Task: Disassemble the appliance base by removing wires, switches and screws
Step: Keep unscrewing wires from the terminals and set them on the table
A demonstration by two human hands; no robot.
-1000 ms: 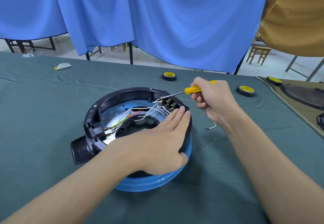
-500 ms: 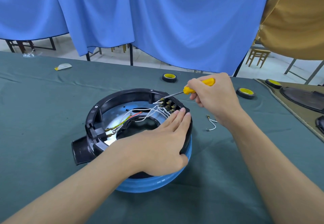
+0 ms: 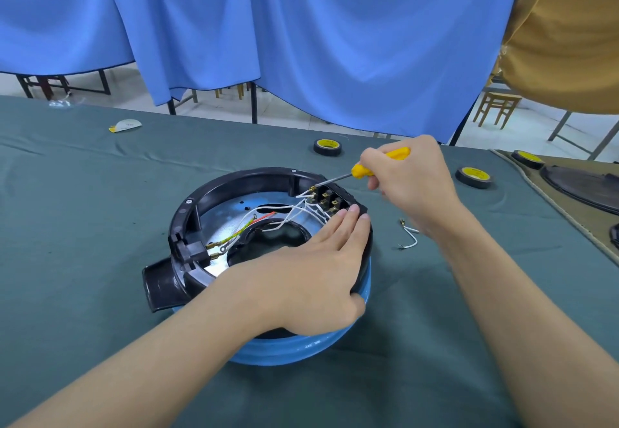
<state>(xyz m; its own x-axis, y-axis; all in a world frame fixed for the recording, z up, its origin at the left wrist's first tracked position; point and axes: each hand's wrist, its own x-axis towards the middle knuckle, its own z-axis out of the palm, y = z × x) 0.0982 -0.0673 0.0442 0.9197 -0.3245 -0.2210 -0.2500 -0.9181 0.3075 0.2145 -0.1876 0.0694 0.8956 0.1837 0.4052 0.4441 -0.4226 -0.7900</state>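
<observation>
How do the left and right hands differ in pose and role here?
The left hand lies flat, fingers straight, pressing on the rim of the appliance base; the right hand is curled round the yellow screwdriver. The left hand holds no tool; the right hand points the screwdriver's tip at the switch terminals. Both are bare, working on the same base.

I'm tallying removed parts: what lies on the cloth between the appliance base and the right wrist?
In the head view, one short loose white wire lies there on the cloth, clear of the base.
</observation>
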